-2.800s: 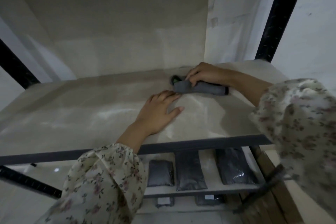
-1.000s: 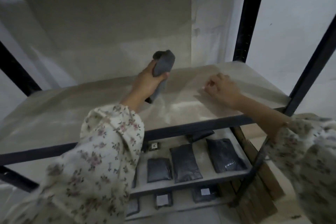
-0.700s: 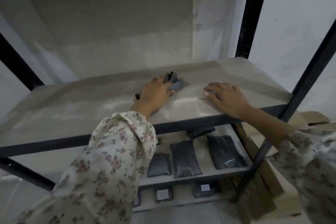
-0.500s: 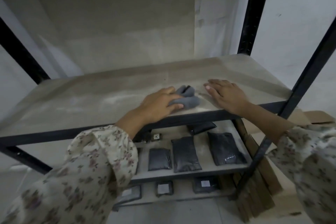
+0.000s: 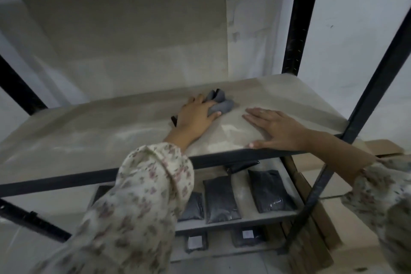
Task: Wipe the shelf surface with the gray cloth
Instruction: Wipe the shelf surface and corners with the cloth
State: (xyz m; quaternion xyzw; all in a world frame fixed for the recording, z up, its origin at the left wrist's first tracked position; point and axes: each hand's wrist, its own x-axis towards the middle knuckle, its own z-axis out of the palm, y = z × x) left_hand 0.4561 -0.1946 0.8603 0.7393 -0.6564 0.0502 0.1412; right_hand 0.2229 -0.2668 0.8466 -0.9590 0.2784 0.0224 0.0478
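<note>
A bunched gray cloth [image 5: 220, 103] lies on the beige shelf surface [image 5: 89, 131], toward the middle right. My left hand [image 5: 195, 115] presses down on the cloth's near end, fingers curled over it. Flat on the shelf to the right of the cloth rests my right hand [image 5: 273, 129], fingers spread, its thumb at the shelf's front edge. A pale dusty streak shows on the surface between the two hands.
Black metal uprights [image 5: 298, 20] frame the shelf at the right, and a dark rail [image 5: 66, 179] runs along its front. Several dark packets [image 5: 220, 200] lie on the lower shelf. Cardboard [image 5: 378, 151] leans at the right.
My left hand brought the cloth down from the air onto the shelf and has slid it back and forth, now farther from the front edge. My right hand has flattened on the shelf.
</note>
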